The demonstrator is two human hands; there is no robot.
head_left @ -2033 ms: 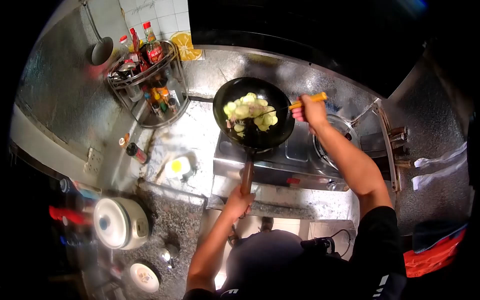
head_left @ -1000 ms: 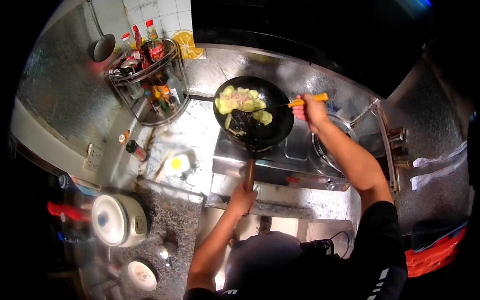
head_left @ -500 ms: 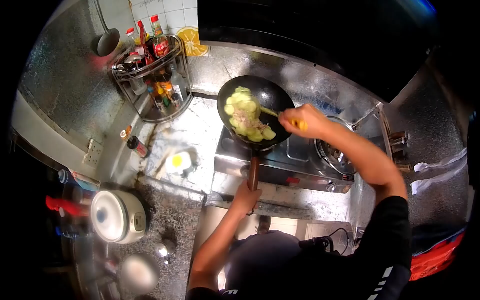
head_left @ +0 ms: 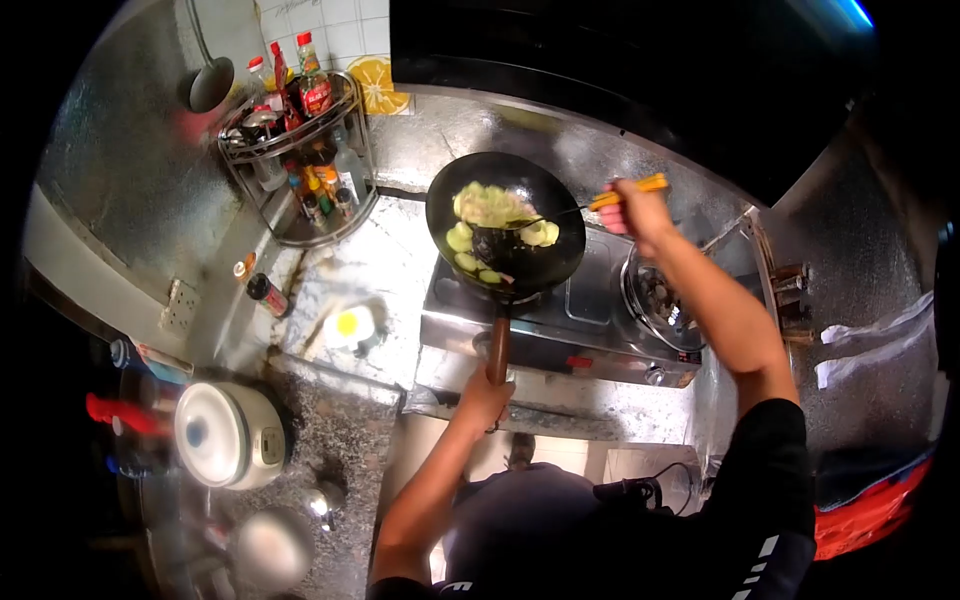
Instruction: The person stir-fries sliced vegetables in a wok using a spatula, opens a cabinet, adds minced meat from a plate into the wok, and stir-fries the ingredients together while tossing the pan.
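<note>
A black wok (head_left: pixel 556 190) stands over the left side of the gas stove (head_left: pixel 600 345), its wooden handle pointing toward me. My left hand (head_left: pixel 487 400) is wrapped round the end of that handle. Pale green vegetable slices with bits of meat (head_left: pixel 488 206) lie in the wok, heaped along the far side, with a few slices on the left and near side. My right hand (head_left: pixel 640 212), right of the wok, grips a spatula by its yellow handle (head_left: pixel 648 185). The spatula's thin shaft reaches over the rim, and its dark head is among the food, hard to tell from the wok.
A glass lid (head_left: pixel 655 300) covers the right burner. A corner rack (head_left: pixel 290 145) with bottles stands back left. On the left counter are a sauce bottle (head_left: pixel 266 293), a small white dish with something yellow (head_left: pixel 348 325) and a rice cooker (head_left: pixel 228 435). The range hood (head_left: pixel 620 80) hangs above.
My right hand has moved right and slightly up with the spatula, its handle now angled upward. The food has been pushed to the far side of the wok. My left hand stays on the handle.
</note>
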